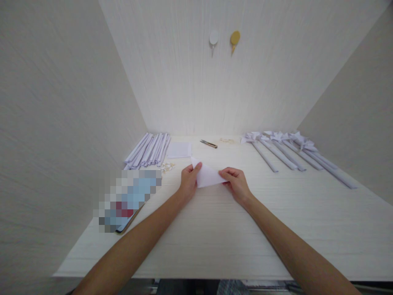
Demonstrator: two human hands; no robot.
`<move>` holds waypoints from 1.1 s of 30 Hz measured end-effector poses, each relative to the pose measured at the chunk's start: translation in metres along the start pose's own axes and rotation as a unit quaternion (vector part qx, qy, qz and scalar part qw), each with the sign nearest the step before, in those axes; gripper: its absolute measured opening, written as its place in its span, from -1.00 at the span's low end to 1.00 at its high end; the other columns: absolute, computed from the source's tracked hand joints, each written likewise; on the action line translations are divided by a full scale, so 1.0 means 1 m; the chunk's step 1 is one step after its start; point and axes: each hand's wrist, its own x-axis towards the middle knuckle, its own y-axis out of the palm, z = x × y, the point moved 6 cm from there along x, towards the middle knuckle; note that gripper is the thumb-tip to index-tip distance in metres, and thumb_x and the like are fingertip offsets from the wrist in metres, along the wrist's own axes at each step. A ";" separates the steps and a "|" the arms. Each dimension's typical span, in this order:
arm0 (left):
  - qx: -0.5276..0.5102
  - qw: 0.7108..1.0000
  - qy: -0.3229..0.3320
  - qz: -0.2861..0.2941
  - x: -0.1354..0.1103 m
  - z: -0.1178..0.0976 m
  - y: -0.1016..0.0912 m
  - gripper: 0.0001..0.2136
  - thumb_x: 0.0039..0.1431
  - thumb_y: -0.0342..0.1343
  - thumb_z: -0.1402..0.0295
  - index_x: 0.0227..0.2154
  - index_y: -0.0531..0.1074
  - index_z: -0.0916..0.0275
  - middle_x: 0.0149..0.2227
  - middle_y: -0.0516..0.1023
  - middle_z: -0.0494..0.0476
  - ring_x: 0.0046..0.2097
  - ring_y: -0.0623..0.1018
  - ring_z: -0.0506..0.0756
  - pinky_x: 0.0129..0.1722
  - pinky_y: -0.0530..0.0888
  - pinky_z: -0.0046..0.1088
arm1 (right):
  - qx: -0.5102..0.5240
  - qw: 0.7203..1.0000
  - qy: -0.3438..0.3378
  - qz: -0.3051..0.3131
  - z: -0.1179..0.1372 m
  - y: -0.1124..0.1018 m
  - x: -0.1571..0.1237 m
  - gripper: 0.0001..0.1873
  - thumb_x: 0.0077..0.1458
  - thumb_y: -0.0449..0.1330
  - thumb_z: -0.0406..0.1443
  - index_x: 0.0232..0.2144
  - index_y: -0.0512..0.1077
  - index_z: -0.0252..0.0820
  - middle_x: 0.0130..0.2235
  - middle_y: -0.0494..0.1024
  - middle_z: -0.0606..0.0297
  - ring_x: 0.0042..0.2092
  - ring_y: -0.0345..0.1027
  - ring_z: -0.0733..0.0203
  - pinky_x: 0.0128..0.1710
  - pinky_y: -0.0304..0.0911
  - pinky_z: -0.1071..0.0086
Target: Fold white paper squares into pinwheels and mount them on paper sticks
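Observation:
A white sheet of paper (209,175), folded into a triangle, is held up between my two hands over the middle of the table. My left hand (189,180) pinches its left side, thumb on the front face. At the right corner, my right hand (236,182) grips the paper between thumb and fingers. Behind it and a little left lies a stack of white paper squares (178,150). A pair of thread snips (208,144) rests on the table beyond the paper.
Several rolled paper sticks (147,150) are piled at the back left. Paper pinwheels on sticks (282,147) lie at the back right. Small tan bits (167,167) sit near the left pile. A partly blurred phone (132,200) lies at left. Walls enclose the table (215,241).

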 end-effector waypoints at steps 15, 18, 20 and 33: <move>0.155 0.984 -0.014 0.091 -0.001 0.001 0.006 -0.66 -0.36 0.22 0.13 -0.72 0.30 0.32 -0.73 0.27 -0.06 -0.67 0.22 -0.10 -0.66 0.12 -0.56 | -0.094 0.982 0.013 0.164 0.000 0.023 -0.007 -0.69 -0.21 0.16 -0.12 -0.71 0.23 -0.22 -0.72 0.13 0.52 -0.65 -0.09 0.47 -0.66 -0.23 0.49; 0.112 0.992 -0.007 0.049 -0.001 -0.004 0.002 -0.66 -0.36 0.22 0.14 -0.72 0.27 0.31 -0.74 0.26 -0.08 -0.68 0.21 -0.11 -0.66 0.12 -0.56 | -0.110 0.980 -0.005 0.168 0.001 0.024 -0.008 -0.68 -0.18 0.15 -0.12 -0.71 0.22 -0.21 -0.73 0.10 0.53 -0.66 -0.12 0.47 -0.66 -0.25 0.48; 0.100 0.994 -0.006 0.034 -0.001 -0.005 0.000 -0.67 -0.37 0.23 0.15 -0.72 0.26 0.31 -0.75 0.25 -0.08 -0.68 0.21 -0.11 -0.67 0.11 -0.57 | -0.118 0.978 -0.012 0.172 0.002 0.025 -0.009 -0.68 -0.17 0.14 -0.12 -0.71 0.23 -0.21 -0.73 0.10 0.53 -0.66 -0.13 0.47 -0.66 -0.25 0.48; 0.028 0.997 0.043 -0.065 0.012 -0.020 -0.020 -0.65 -0.46 0.26 0.16 -0.69 0.29 0.32 -0.72 0.28 -0.09 -0.66 0.23 -0.10 -0.65 0.15 -0.56 | -0.151 0.972 -0.042 0.175 0.008 0.023 -0.014 -0.74 -0.16 0.12 -0.18 -0.71 0.25 -0.20 -0.72 0.15 0.50 -0.65 -0.08 0.45 -0.64 -0.18 0.49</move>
